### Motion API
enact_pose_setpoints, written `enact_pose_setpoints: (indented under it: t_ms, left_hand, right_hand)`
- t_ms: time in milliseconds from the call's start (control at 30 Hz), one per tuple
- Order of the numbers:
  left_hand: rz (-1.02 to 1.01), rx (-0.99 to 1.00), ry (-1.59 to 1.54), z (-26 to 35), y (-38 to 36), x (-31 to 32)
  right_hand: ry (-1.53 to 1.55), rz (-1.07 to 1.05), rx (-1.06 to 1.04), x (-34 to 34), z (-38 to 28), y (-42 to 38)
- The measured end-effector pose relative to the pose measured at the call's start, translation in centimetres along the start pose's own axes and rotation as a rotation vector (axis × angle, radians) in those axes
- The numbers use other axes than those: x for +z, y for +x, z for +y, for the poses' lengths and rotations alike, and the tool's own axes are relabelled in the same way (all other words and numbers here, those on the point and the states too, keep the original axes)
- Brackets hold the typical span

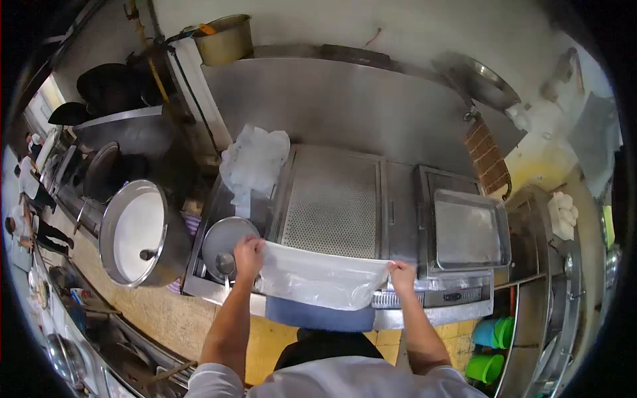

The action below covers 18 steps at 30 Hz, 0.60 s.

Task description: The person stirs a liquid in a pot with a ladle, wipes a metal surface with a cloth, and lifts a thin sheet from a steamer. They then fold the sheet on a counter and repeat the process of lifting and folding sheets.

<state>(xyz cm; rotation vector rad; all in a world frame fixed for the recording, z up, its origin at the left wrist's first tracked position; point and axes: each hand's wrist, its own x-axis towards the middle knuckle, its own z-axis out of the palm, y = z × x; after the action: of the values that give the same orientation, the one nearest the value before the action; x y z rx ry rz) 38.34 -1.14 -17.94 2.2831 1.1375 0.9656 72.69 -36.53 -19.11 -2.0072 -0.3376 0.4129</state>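
A whitish, translucent sheet point(318, 277) is stretched between my two hands over the front edge of the steel counter. Its left top corner is pinched in my left hand point(249, 255), its right one in my right hand point(401, 275). Behind the sheet lies a perforated metal plate point(332, 205). Close to my left hand are a round grey pan point(225, 237) and a metal ladle point(225, 264). A crumpled pile of similar whitish material point(255, 159) rests at the back left of the counter.
A large pot of white contents point(141, 232) stands at the left. To the right is a rectangular metal tray point(468, 229). Green buckets point(484, 368) are low at the right. Several people point(33, 179) stand at the far left.
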Motion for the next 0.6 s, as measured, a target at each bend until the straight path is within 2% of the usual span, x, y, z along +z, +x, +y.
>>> enact_pose_setpoints:
  t_ms: [67, 167, 200, 300, 400, 500, 600]
  left_hand:
    - [0.035, -0.08, 0.114, -0.9, 0.3, 2.4]
    - [0.075, -0.218, 0.144, -0.4, 3.1, 4.3]
    - [0.074, -0.209, 0.164, 0.2, 4.3, 4.4]
    - [0.083, -0.15, 0.237, 1.2, 8.1, 5.3]
    - [0.11, -0.049, 0.302, 0.1, 12.2, 7.6]
    - [0.117, 0.005, 0.275, 0.3, 16.4, 9.7]
    - [0.143, 0.057, 0.251, -0.3, 20.0, 12.4]
  right_hand:
    - [0.15, 0.161, 0.031, 2.3, 1.7, 2.4]
    - [-0.034, 0.234, -0.12, 3.4, 0.8, 5.8]
    - [-0.017, 0.232, -0.051, 3.7, -1.2, 6.5]
    - [-0.279, 0.313, -0.216, 4.4, -1.7, 10.5]
    - [-0.366, 0.364, -0.261, 5.3, -5.0, 13.2]
    - [-0.44, 0.431, -0.418, 6.3, -5.6, 17.2]
    - [-0.557, 0.446, -0.296, 7.3, -6.7, 20.5]
